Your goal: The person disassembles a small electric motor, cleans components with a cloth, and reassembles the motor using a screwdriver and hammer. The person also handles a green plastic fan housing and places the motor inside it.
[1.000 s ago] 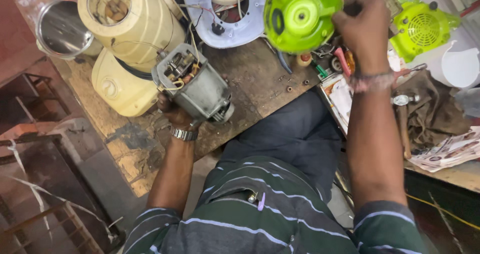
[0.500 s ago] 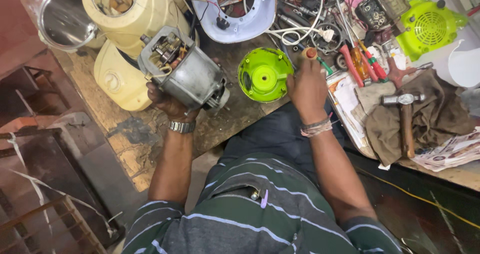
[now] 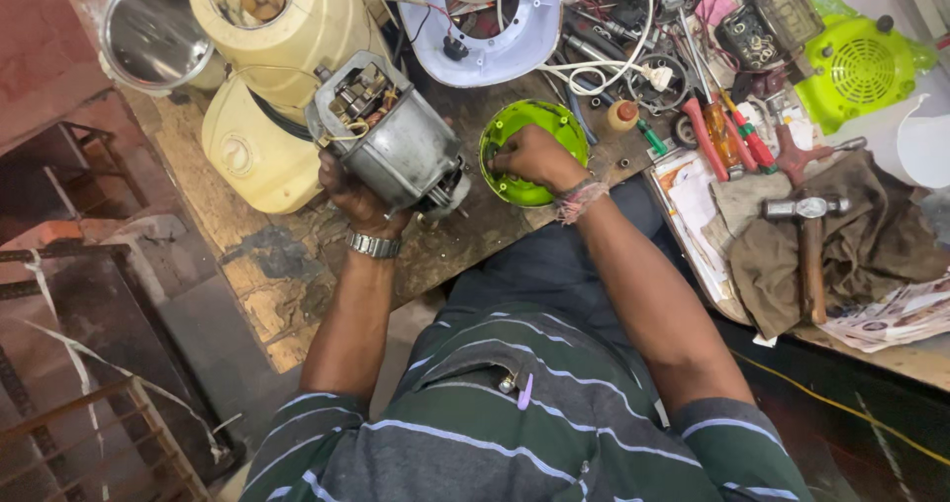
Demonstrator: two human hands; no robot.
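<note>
The left hand [image 3: 351,190] is wrapped around the underside of a grey electric motor [image 3: 388,138], fingers curled tight, holding it tilted above the worn wooden workbench [image 3: 297,265] — just beside a cream mixer housing [image 3: 277,27]. The right hand [image 3: 529,156] rests inside a round green plastic cover [image 3: 529,151] lying on the bench, fingers bent together on its inner face. Farther right lie red-handled screwdrivers [image 3: 727,131] and a hammer [image 3: 809,250] on a brown cloth [image 3: 861,235].

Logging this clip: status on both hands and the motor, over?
Left hand has a grip on the grey electric motor, held above the bench. Right hand reaches into the green round housing. Nothing between them.
</note>
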